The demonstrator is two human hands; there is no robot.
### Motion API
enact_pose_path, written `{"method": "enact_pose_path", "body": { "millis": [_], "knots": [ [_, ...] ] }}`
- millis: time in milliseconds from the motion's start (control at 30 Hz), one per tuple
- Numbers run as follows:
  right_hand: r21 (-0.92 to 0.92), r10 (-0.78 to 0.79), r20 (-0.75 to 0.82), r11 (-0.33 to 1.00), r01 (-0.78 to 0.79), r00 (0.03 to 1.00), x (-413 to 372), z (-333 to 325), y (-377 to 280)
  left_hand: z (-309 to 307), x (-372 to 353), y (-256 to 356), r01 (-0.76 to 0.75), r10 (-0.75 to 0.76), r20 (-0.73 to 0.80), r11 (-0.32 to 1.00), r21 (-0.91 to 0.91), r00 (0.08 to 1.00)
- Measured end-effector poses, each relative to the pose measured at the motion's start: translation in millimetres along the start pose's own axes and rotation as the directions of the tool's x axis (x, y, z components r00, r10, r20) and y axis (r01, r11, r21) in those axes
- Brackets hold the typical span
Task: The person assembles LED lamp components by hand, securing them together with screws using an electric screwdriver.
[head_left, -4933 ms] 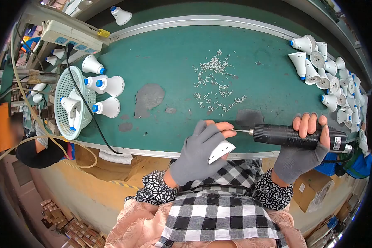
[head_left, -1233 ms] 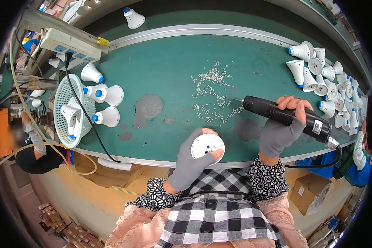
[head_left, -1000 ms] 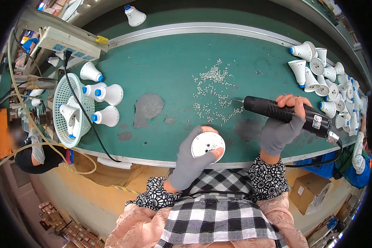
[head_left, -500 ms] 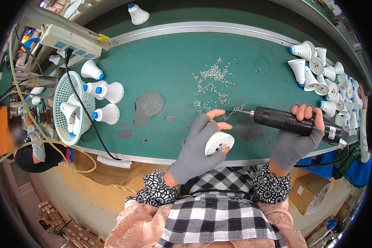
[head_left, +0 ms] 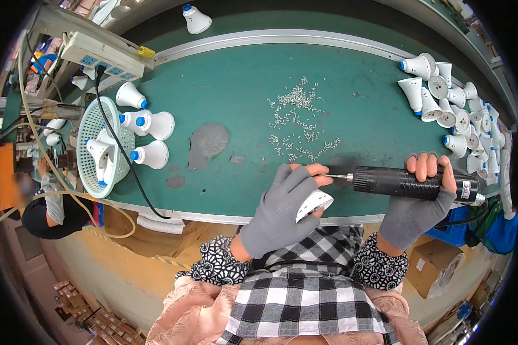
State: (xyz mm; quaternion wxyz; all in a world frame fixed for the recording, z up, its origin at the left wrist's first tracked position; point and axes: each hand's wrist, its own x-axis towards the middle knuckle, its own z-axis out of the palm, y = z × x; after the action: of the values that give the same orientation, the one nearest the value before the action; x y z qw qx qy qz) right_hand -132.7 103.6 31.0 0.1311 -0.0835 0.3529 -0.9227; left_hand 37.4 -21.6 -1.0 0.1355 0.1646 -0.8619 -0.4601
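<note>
My left hand [head_left: 285, 210], in a grey fingerless glove, grips a white bulb housing [head_left: 315, 203] near the bench's front edge. Its index finger and neighbouring fingertip reach to the bit of a black electric screwdriver [head_left: 391, 180]; whether they pinch a screw there is too small to tell. Wrapped around the screwdriver's body is my right hand [head_left: 423, 195], gloved the same way, holding the tool level with its bit pointing left. Small screws [head_left: 299, 99] lie scattered on the green bench beyond both hands.
A pale green basket [head_left: 128, 167] with bulb housings stands at the left, more housings [head_left: 153, 154] beside it. Many housings [head_left: 456, 118] crowd the right end. A power strip [head_left: 101, 57] feeds a black cable across the bench's left side. Another person [head_left: 43, 210] is at far left.
The screwdriver has moved from the screw pile toward me, its bit now at my left fingertips. My left hand has turned the housing, so its open face shows less.
</note>
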Motion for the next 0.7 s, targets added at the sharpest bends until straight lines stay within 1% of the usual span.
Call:
{"method": "enact_pose_path", "body": {
  "millis": [33,233,633,700],
  "knots": [
    [0.004,0.002,0.007,1.0,-0.002,1.0,-0.5,-0.4,-0.2,0.5,-0.5,-0.7,-0.018,0.018,-0.01,1.0,0.02,1.0],
    [0.026,0.005,0.03,1.0,-0.006,1.0,-0.6,-3.3,-3.8,2.1,-3.0,0.1,-0.009,0.009,-0.02,1.0,-0.013,1.0],
    [0.035,0.025,0.028,0.999,-0.026,0.999,-0.2,-0.8,-4.0,3.9,-2.3,-0.5,-0.015,0.015,-0.001,1.0,-0.018,1.0],
    [0.016,0.021,0.004,1.0,-0.021,1.0,-0.8,2.0,-4.0,4.4,-2.6,-0.4,-0.012,0.012,-0.002,1.0,-0.017,1.0]
  ]
}}
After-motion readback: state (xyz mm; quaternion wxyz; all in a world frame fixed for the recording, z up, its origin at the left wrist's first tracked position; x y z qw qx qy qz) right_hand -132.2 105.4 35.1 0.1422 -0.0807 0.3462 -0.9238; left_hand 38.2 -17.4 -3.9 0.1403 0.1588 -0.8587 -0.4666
